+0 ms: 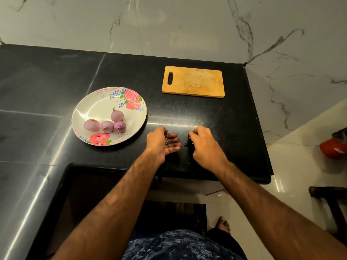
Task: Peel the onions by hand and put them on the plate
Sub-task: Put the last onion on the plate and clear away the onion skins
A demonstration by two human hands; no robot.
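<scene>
At the near lip of the glossy black stone counter (pixel 216 117), just beyond the person's waist, both hands work close together, a little apart. The left hand (pixel 162 142) lies on its side, half cupped with its fingers loosely bent and not closed round anything. A small pale scrap seems to sit in the palm. The right hand (pixel 205 142) is knuckles-up with its fingertips bunched down onto the stone. Whether they pinch a bit of skin I cannot tell, as the hand hides them. The step looks like gathering loose peel, since the four small peeled purple onions (pixel 107 126) already rest together on the round white plate with pink roses (pixel 80 109), at ten o'clock from the hands. To do it well, keep the left hand's edge flat on the stone as a scoop and draw the right fingertips towards nine o'clock in short strokes, because dry skins scatter easily. The counter drops off at six o'clock, and its right edge runs close at three o'clock, so sweeping inward is safer. Open stone lies at twelve o'clock, before the rectangular wooden cutting board with a slot handle (pixel 193 82) at one o'clock. Behind the board rises the white veined marble wall (pixel 169 25).
</scene>
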